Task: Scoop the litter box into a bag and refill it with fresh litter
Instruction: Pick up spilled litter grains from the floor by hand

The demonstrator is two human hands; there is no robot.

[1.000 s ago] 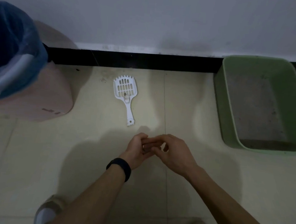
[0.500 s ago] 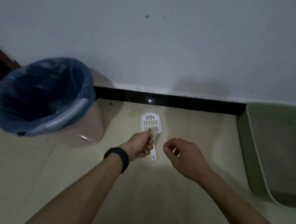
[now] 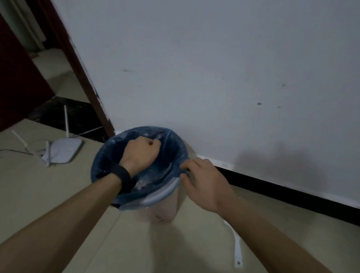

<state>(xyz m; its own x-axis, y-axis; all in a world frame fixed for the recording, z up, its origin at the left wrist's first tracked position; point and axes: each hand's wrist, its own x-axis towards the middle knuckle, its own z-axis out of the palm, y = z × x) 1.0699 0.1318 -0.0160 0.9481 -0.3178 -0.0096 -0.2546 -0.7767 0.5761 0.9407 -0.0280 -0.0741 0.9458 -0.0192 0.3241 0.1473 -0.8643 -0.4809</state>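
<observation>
Over the mouth of the bin, left hand (image 3: 140, 152) is curled into a fist, knuckles toward the far wall of the blue bag (image 3: 175, 151). Cannot tell whether the fist clasps the film or anything else. Black wristband (image 3: 121, 176) sits on the left wrist.

Right hand (image 3: 203, 183) is at the bag's right rim. Fingertips (image 3: 186, 165) lie above the edge and the thumb below, pinching the film where it folds over the bin.

Bag: thin, translucent blue plastic, creased, with pale streaks on the inner wall. It lines the bin fully and its edge is turned down over the rim. Pale contents show at the bottom, too dim to identify.

Bin (image 3: 165, 209): pinkish wall, standing on the tile floor (image 3: 22, 189) against the white wall (image 3: 221, 75). Grey bin handle (image 3: 163, 193) lies across the near rim, partly under the film. 1 small dark mark low on the bin wall is too blurred to read.

Scoop (image 3: 237, 247): white, lying flat on the floor to the right of the bin, just beside the right forearm, which hides its head. Only the handle shows, with 1 hole at the end.

Black baseboard (image 3: 298, 193) runs along the wall. White router (image 3: 64, 149) with thin antennas lies on the floor to the left, near a dark red door frame (image 3: 77, 65).
</observation>
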